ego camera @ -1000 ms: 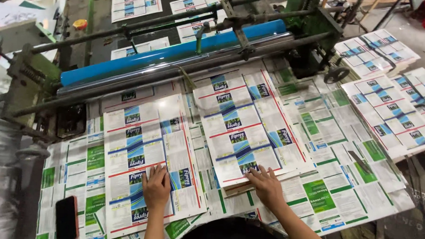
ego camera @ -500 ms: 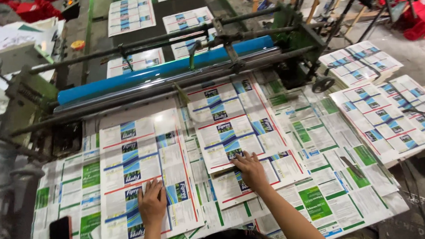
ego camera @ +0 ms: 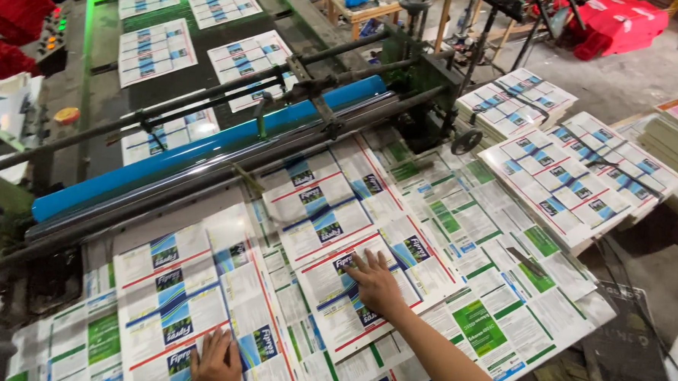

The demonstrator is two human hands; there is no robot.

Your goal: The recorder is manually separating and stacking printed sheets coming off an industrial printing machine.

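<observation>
Hands lie flat with fingers spread on printed sheets below the blue roller (ego camera: 203,150); left hand (ego camera: 216,360) presses the near-left sheet (ego camera: 189,298); right hand (ego camera: 375,282) presses the middle sheet (ego camera: 338,213), both on the bench (ego camera: 502,297)

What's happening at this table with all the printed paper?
A person stands at a printing machine, both hands flat on printed sheets. The left hand presses on the near left sheet; the right hand rests on the sheet to the right. Both sheets lie just below a blue roller. Finished stacks sit to the right.
</observation>
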